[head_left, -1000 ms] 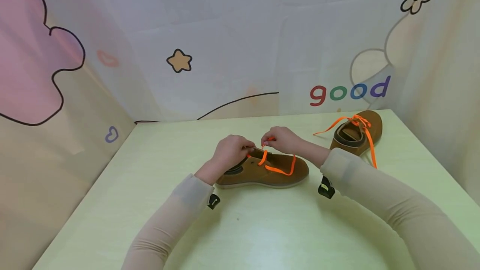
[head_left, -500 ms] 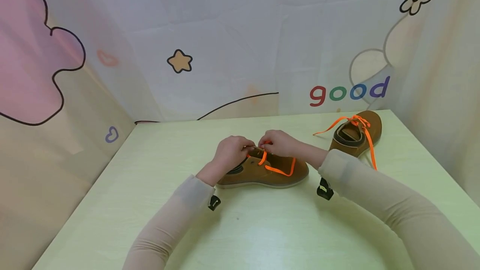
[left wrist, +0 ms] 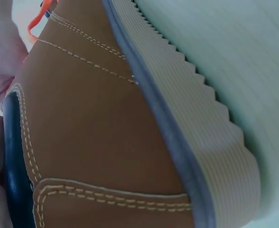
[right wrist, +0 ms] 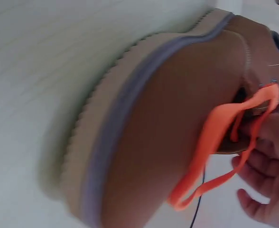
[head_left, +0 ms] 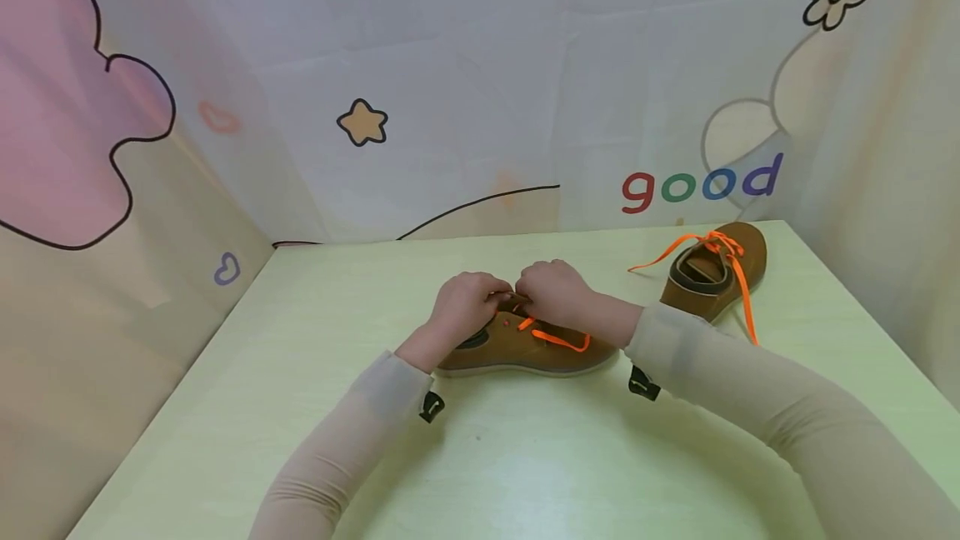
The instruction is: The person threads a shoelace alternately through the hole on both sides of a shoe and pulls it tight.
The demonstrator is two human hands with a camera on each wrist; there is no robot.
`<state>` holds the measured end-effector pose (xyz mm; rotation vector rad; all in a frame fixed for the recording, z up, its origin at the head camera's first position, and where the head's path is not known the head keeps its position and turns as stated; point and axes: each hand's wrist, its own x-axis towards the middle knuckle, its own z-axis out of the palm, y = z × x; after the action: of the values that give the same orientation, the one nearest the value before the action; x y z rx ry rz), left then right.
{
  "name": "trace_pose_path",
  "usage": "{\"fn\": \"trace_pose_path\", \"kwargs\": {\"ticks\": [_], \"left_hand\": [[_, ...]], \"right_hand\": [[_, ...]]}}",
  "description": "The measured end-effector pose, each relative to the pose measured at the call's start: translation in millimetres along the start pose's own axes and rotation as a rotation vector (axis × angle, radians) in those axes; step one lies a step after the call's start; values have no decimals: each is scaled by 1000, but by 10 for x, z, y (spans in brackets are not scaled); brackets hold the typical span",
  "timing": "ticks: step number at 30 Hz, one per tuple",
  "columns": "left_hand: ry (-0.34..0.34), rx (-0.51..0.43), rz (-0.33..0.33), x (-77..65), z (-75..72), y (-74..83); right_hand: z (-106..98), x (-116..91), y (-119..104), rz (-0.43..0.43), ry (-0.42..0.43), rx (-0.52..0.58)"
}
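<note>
A brown shoe (head_left: 495,355) with a pale sole stands on the table, toe to the right. My left hand (head_left: 463,307) pinches the upper edge of its opening, near the tongue. Close beside those fingers, my right hand (head_left: 558,297) is curled over the eyelets and pinches the orange shoelace (head_left: 561,341); its fingertips are mostly hidden. A spot of orange shows in a near-side eyelet. In the right wrist view a slack loop of the shoelace (right wrist: 210,135) hangs over the toe. The left wrist view shows the shoe's side (left wrist: 92,128) and heel closely.
A second brown shoe (head_left: 693,298), its orange lace (head_left: 744,302) loose at both ends, stands at the back right near my right sleeve. The pale green table (head_left: 480,473) ends at a printed curtain (head_left: 450,65) behind.
My right hand has moved slightly left and down, closing in on the left hand and covering more of the lace. Orange now shows in a near-side eyelet that looked dark. The left hand stays put.
</note>
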<state>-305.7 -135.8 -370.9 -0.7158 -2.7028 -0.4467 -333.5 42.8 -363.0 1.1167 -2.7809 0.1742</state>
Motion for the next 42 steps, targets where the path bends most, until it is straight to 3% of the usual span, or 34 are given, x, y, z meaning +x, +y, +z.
{"fn": "trace_pose_path", "kwargs": {"ticks": [5, 11, 13, 16, 18, 22, 25, 29, 35, 38, 42], "left_hand": [[-5, -22, 6, 28, 6, 9], [-35, -32, -15, 74, 39, 43], [-46, -33, -28, 78, 41, 69], [-56, -41, -39, 77, 41, 93], [-61, -40, -42, 74, 34, 98], [-64, -41, -59, 74, 28, 86], [-63, -41, -81, 75, 34, 87], [-88, -63, -92, 65, 46, 109], [-137, -141, -77, -6, 20, 114], [-130, -182, -70, -77, -50, 110], [-131, -201, -57, -146, -177, 120]], "right_hand": [[103, -127, -1, -74, 163, -220], [137, -253, 29, -61, 145, -320], [128, -287, 60, -57, 207, -256], [-8, -320, 102, -30, 305, -66], [-183, -311, 133, 0, 353, 111], [-644, -240, 186, 98, 372, 415], [-896, -188, 222, 153, 392, 560], [-1018, -137, 256, 245, 345, 719], [-959, -88, 321, 408, 173, 935], [-959, -103, 328, 418, 110, 957], [-1008, -142, 302, 343, 83, 934]]}}
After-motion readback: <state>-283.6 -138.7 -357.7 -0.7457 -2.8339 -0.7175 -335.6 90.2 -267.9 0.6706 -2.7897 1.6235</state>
